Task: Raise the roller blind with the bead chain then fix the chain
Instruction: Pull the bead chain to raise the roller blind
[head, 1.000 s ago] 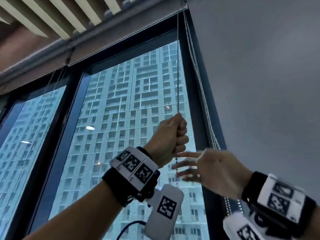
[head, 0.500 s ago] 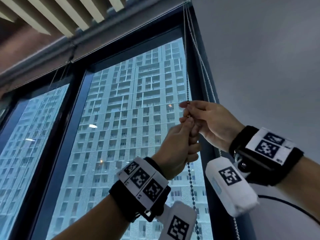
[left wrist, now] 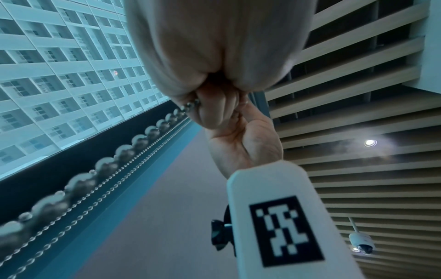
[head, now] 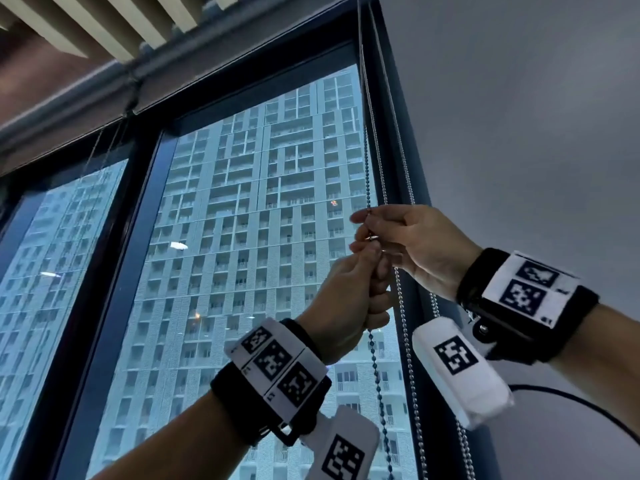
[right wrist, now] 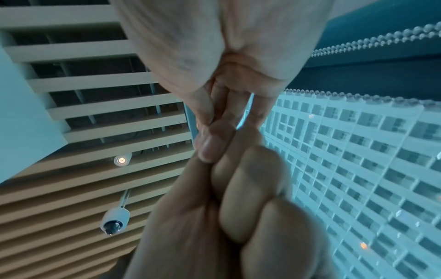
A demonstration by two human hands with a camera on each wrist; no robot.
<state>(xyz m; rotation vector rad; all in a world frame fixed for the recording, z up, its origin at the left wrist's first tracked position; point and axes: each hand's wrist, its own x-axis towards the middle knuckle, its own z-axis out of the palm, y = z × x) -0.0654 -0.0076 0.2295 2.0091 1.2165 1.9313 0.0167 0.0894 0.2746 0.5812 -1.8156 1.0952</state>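
Now the left hand (head: 341, 296) is fisted round the chain (head: 367, 168), just below the right hand (head: 412, 244), whose fingertips pinch the same strand; both sit at the window frame (head: 398, 133). Relative to that frame, the blind (head: 242, 64) looks rolled up at its top. Judging by its small beads, the chain is light, limp and slippery, so it is best gripped across several beads and pulled straight down.
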